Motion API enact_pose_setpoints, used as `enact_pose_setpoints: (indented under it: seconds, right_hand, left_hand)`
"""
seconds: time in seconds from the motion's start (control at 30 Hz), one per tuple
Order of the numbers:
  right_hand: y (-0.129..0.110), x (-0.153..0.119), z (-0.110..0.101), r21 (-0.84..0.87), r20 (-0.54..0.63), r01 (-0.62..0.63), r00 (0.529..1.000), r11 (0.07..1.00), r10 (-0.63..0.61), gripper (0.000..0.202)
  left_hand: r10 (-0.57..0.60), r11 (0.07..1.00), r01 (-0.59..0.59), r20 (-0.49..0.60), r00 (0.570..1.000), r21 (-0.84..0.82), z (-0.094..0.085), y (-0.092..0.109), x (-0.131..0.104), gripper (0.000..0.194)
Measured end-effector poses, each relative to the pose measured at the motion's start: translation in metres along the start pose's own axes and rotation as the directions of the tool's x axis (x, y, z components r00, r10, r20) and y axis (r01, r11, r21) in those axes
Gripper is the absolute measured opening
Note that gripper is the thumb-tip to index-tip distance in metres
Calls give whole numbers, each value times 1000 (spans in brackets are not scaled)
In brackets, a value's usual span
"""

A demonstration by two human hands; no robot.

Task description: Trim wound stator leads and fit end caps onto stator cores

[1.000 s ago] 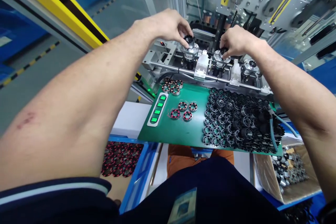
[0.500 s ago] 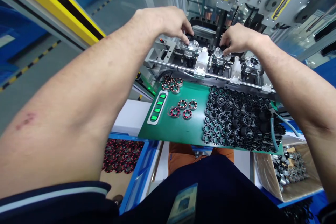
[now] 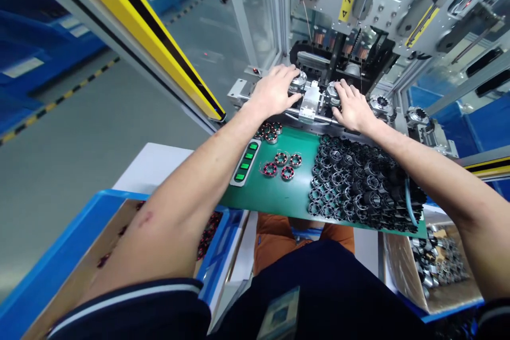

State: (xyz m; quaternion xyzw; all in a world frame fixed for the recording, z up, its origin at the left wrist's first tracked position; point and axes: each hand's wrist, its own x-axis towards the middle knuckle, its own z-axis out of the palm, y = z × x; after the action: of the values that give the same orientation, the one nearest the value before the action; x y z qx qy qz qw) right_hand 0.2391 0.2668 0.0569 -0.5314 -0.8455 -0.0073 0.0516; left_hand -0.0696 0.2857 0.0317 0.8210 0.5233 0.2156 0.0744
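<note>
Progress at holders [image 3: 383, 113]: partial

Your left hand [image 3: 276, 90] and right hand [image 3: 353, 106] lie wide-fingered on two holders; contents beneath: cannot tell. The two rightmost appear loaded. Four wound rings [image 3: 287, 168] on the worktop [image 3: 271, 199] look done; black cores [image 3: 350, 180] stacked at right look unwound.
</note>
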Motion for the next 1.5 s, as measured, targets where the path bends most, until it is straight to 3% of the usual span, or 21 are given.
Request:
enact_pose_setpoints:
  seconds: [0.2,0.3,0.47,0.67,0.77,0.93,1.07,1.2,1.33,1.5]
  right_hand:
    - [-2,-1,1,17,-84,26,996,1000,-25,98]
    - [0,5,-3,23,-41,42,998,999,-41,96]
    - [2,15,-12,35,-6,56,998,998,-56,97]
    - [-4,16,-7,49,21,21,1000,999,-22,89]
    - [7,15,-21,55,56,37,998,998,-40,92]
    - [53,-22,-55,20,-58,-32,998,999,33,92]
    - [83,-60,-53,-16,-21,-133,991,991,132,75]
    - [114,-78,-62,-48,2,-150,989,987,151,50]
    - [152,-113,-82,-99,-57,-254,967,962,250,51]
    - [165,-148,-71,-109,-20,-331,943,937,331,47]
  left_hand:
    - [-25,998,17,-127,992,-60,-3,3,-5,80]
    - [-59,996,50,-115,992,-75,-2,4,-6,69]
    - [-34,996,24,-124,992,-81,0,2,-4,72]
    - [-40,996,30,-111,993,-85,-4,4,-3,67]
    - [-41,995,30,-113,993,-95,-4,3,-3,66]
    - [-63,992,47,-130,990,-118,1,0,0,64]
    - [-65,991,47,-144,987,-123,2,0,1,63]
    - [-52,992,34,-143,988,-124,2,-1,2,63]
    - [-34,992,15,-144,989,-129,3,-6,3,66]
    - [-23,992,6,-127,992,-129,1,-4,2,68]
